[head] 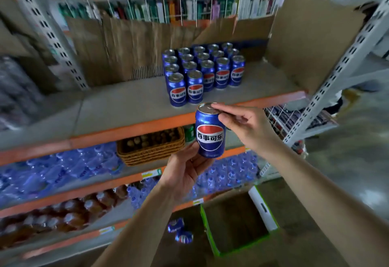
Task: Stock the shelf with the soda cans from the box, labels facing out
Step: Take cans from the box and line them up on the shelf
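My left hand (pixel 185 174) cups the base of a blue soda can (pixel 210 132), fingers curled around it, label toward me. My right hand (pixel 244 128) pinches its top rim from the right. Just beyond my fingers, stocked cans (pixel 202 71) stand in rows on the shelf (pixel 117 107). Below my wrists: open box (pixel 235 220), two loose cans (pixel 180 231).

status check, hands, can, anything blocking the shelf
Left hand grips blue can at base, right hand pinches its rim. Label faces out. Shelf board left of can block open.
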